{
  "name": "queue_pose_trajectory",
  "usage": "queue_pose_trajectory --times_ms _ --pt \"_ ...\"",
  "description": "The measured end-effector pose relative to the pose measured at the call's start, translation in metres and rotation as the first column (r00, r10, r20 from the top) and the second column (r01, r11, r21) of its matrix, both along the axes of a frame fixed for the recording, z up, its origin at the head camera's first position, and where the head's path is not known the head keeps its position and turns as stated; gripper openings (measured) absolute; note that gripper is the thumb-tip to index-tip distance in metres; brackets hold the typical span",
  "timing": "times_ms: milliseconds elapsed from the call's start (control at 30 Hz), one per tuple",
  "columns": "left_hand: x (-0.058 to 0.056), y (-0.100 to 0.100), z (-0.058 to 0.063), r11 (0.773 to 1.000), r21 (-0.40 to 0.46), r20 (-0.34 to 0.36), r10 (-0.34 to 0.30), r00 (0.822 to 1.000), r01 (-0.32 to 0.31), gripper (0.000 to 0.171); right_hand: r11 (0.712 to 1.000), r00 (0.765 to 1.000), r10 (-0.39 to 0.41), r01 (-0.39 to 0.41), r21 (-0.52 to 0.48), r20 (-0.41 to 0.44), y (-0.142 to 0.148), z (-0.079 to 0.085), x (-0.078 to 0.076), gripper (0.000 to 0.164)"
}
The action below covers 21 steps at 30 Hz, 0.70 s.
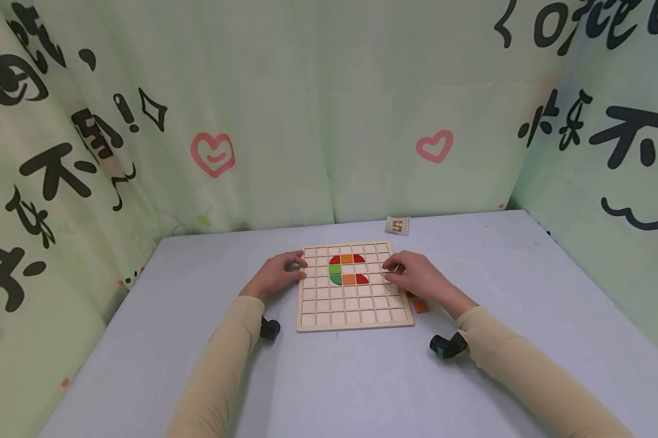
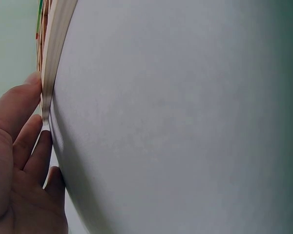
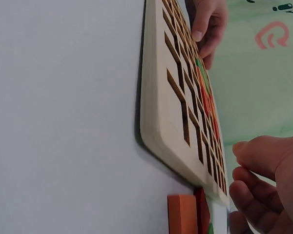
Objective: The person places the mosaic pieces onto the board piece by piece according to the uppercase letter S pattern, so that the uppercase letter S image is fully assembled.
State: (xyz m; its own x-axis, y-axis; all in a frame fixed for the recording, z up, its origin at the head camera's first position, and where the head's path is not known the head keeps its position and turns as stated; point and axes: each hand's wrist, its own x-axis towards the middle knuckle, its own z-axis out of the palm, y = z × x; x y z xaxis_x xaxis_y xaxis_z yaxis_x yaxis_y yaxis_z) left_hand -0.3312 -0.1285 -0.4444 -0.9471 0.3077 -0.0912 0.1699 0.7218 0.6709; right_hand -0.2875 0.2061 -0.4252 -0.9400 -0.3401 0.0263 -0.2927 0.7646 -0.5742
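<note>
A square wooden grid board [image 1: 329, 319] lies on the table, with several red, orange and green tiles [image 1: 335, 269] set in its upper middle cells. My left hand [image 1: 277, 275] is at the board's left edge; in the left wrist view the thumb [image 2: 27, 92] touches the edge and the fingers extend loosely. Over the right edge of the board is my right hand [image 1: 413, 274], fingers loosely bent. No tile shows between its thumb and fingers in the right wrist view. Just below that hand, a loose orange tile [image 1: 420, 306] lies beside the board, with red and green ones against it.
A small card with a gridded S pattern [image 1: 397, 225] lies at the table's back edge. The white table [image 1: 225, 261] is enclosed by pale green curtains [image 1: 318, 121] with black lettering and pink hearts. Black wrist devices [image 1: 448, 347] hang under both forearms.
</note>
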Motion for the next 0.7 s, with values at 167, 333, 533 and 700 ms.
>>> queue_pose_trajectory --times_ms 167,333,533,700 --pt "0.000 0.000 0.000 1.000 0.001 -0.003 -0.001 1.000 0.001 0.025 0.999 0.999 -0.042 0.042 0.024 -0.005 0.027 0.004 0.006 0.025" --pt "0.001 0.000 0.000 1.000 0.007 -0.004 0.001 1.000 -0.001 0.026 0.998 1.000 -0.006 0.007 0.058 -0.020 0.051 0.007 0.012 0.025" --pt "0.001 0.000 0.000 1.000 0.007 -0.001 -0.001 1.000 0.001 0.026 0.990 0.996 0.092 -0.092 0.104 0.003 0.068 0.008 0.017 0.028" --pt "0.002 0.000 0.000 1.000 0.003 -0.008 -0.007 1.000 0.007 0.026 0.981 0.991 0.134 -0.136 0.140 0.022 0.073 0.006 0.017 0.029"
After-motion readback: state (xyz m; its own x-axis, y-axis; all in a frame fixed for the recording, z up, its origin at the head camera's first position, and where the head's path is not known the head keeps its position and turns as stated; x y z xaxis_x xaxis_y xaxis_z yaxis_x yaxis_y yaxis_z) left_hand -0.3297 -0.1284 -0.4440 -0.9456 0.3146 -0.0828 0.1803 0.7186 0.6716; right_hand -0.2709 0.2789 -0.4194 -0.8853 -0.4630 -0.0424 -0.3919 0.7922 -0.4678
